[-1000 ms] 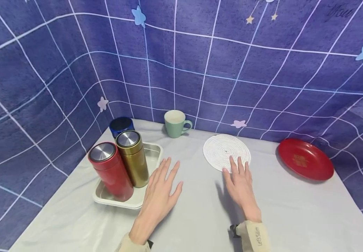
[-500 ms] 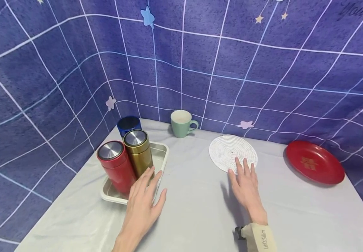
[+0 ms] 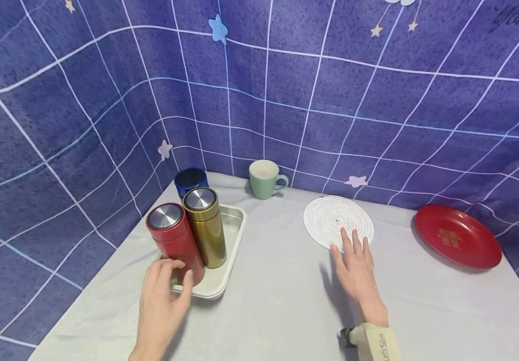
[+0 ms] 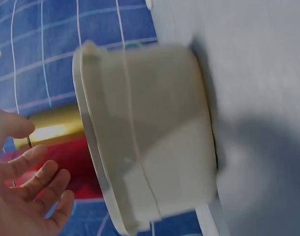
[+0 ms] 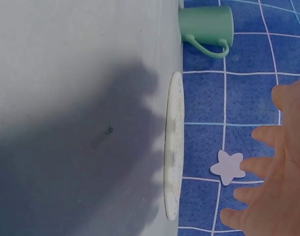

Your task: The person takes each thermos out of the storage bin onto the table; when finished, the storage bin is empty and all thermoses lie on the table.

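My left hand (image 3: 159,301) is at the near side of a red thermos (image 3: 176,245), fingers spread and bent toward its lower part. The red thermos stands upright beside a gold thermos (image 3: 210,235) in an off-white tray (image 3: 234,245). In the left wrist view, my fingers (image 4: 29,184) overlap the red thermos with space visible around them, and the tray's outer wall (image 4: 140,132) fills the middle. My right hand (image 3: 357,276) hovers with fingers straight at the near edge of a round white woven mat (image 3: 333,215), casting a shadow on the cloth.
A blue-rimmed round container (image 3: 190,179) with a dark top stands behind the thermoses. At the back, a green mug (image 3: 264,180) has its handle to the right. A red oval plate (image 3: 458,235) lies at the right. Purple-blue gridded fabric (image 3: 286,90) hangs behind the white-covered table (image 3: 268,296).
My left hand has moved left, from the tray's right side to the red thermos, and its fingers have bent. The right hand stays near the mat. The view has shifted slightly left.
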{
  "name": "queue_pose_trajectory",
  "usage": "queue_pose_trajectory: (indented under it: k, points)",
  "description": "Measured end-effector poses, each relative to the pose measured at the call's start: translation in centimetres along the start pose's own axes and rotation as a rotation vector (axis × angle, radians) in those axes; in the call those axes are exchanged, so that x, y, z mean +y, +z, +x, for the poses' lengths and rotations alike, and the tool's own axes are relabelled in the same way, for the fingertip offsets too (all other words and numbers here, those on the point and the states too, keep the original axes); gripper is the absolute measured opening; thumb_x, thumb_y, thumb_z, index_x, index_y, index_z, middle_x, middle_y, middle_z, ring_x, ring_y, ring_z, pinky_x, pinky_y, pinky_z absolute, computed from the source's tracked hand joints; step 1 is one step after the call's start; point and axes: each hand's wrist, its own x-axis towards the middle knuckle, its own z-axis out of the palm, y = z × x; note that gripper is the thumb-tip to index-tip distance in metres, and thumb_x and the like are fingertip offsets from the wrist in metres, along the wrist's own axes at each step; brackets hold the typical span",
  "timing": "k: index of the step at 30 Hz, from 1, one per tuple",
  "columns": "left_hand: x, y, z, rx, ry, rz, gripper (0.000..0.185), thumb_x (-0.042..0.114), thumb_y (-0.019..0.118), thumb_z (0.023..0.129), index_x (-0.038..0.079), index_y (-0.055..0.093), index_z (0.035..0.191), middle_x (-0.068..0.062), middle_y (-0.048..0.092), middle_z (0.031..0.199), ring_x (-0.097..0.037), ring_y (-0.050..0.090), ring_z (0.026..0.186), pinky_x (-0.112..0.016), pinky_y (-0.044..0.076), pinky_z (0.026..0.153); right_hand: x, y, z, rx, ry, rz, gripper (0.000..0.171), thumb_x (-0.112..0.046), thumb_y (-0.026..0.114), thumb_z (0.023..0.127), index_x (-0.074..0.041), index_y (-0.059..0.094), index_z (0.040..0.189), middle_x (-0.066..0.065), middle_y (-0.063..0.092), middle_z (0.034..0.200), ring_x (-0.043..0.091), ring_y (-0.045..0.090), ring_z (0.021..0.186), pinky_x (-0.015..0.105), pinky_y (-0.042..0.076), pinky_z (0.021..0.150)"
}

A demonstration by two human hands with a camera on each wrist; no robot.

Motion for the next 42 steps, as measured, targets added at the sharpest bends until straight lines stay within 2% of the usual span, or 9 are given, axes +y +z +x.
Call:
queue_pose_trajectory:
  k: [6, 11, 15, 18, 21, 26, 31, 39, 42]
  points:
    - [-1.6, -1.4, 0.3, 0.017, -0.144, 0.05, 0.018, -0.004, 0.067, 0.075, -0.001, 0.06, 0.091, -0.015, 0.056, 0.091, -0.032, 0.053, 0.089, -0.039, 0.034, 0.077, 0.0, 0.0, -0.1, 0.01, -0.001, 0.008, 0.064, -0.045, 0.031, 0.104, -0.008, 0.023, 0.155, 0.029, 0.011, 0.159, 0.053, 0.0, 0.144, 0.062, 0.004, 0.114]
    - [-3.0, -1.9, 0.6, 0.022, -0.23, 0.089, 0.026, -0.005, 0.065, 0.077, -0.007, 0.057, 0.102, -0.021, 0.055, 0.097, -0.034, 0.054, 0.094, -0.031, 0.036, 0.077, -0.1, 0.0, -0.1, 0.018, -0.01, 0.013, 0.064, -0.045, 0.032, 0.104, -0.007, 0.023, 0.155, 0.029, 0.013, 0.159, 0.052, 0.002, 0.145, 0.061, 0.005, 0.115]
    - [-3.7, -1.8, 1.0, -0.048, -0.32, 0.101, 0.031, -0.003, 0.063, 0.081, -0.01, 0.06, 0.11, -0.025, 0.06, 0.103, -0.036, 0.061, 0.095, -0.024, 0.045, 0.076, -0.2, 0.0, -0.1, 0.02, -0.011, 0.042, 0.063, -0.044, 0.033, 0.104, -0.008, 0.022, 0.155, 0.028, 0.013, 0.159, 0.051, 0.003, 0.145, 0.063, 0.007, 0.114]
    - [-4.1, -1.5, 1.3, -0.123, -0.378, 0.11, 0.03, -0.002, 0.06, 0.082, -0.011, 0.063, 0.111, -0.028, 0.065, 0.104, -0.041, 0.065, 0.094, -0.039, 0.054, 0.075, -0.1, 0.1, -0.1, 0.028, -0.015, 0.063, 0.062, -0.042, 0.034, 0.105, -0.008, 0.022, 0.155, 0.028, 0.014, 0.159, 0.052, 0.005, 0.145, 0.064, 0.008, 0.113]
    - [-4.5, -1.2, 1.4, -0.172, -0.406, 0.122, 0.029, -0.004, 0.058, 0.083, -0.011, 0.065, 0.109, -0.031, 0.067, 0.101, -0.045, 0.066, 0.091, -0.056, 0.051, 0.074, -0.1, 0.2, -0.1, 0.038, -0.02, 0.079, 0.062, -0.041, 0.035, 0.105, -0.008, 0.023, 0.155, 0.028, 0.014, 0.159, 0.053, 0.006, 0.144, 0.066, 0.009, 0.112]
    - [-5.1, -1.1, 1.2, -0.218, -0.451, 0.135, 0.031, -0.005, 0.055, 0.083, -0.011, 0.066, 0.111, -0.033, 0.067, 0.098, -0.051, 0.065, 0.089, -0.06, 0.047, 0.073, 0.1, 0.3, -0.1, 0.06, -0.034, 0.109, 0.061, -0.04, 0.037, 0.104, -0.007, 0.024, 0.154, 0.027, 0.016, 0.158, 0.053, 0.009, 0.144, 0.067, 0.011, 0.111]
    - [-5.5, -0.9, 1.1, -0.217, -0.472, 0.141, 0.031, -0.003, 0.055, 0.085, -0.01, 0.066, 0.112, -0.034, 0.067, 0.095, -0.05, 0.065, 0.083, -0.06, 0.046, 0.069, 0.3, 0.3, 0.1, 0.116, -0.093, 0.168, 0.059, -0.032, 0.043, 0.104, -0.002, 0.028, 0.152, 0.029, 0.024, 0.155, 0.051, 0.017, 0.143, 0.062, 0.014, 0.113]
    - [-5.6, -0.8, 1.1, -0.227, -0.49, 0.16, 0.031, -0.002, 0.055, 0.085, -0.01, 0.067, 0.112, -0.032, 0.068, 0.087, -0.039, 0.062, 0.068, -0.059, 0.045, 0.064, -0.2, 0.4, 0.2, 0.171, -0.086, 0.413, 0.059, -0.024, 0.055, 0.1, -0.004, 0.033, 0.15, 0.019, 0.034, 0.154, 0.041, 0.032, 0.141, 0.055, 0.027, 0.111]
    - [-5.6, -0.8, 1.0, -0.221, -0.481, 0.159, 0.031, -0.002, 0.056, 0.084, -0.011, 0.067, 0.112, -0.033, 0.067, 0.09, -0.042, 0.065, 0.07, -0.061, 0.046, 0.066, -0.5, 0.5, 0.3, 0.182, -0.075, 0.532, 0.06, -0.019, 0.06, 0.097, -0.006, 0.034, 0.15, 0.018, 0.037, 0.153, 0.041, 0.037, 0.138, 0.052, 0.032, 0.11]
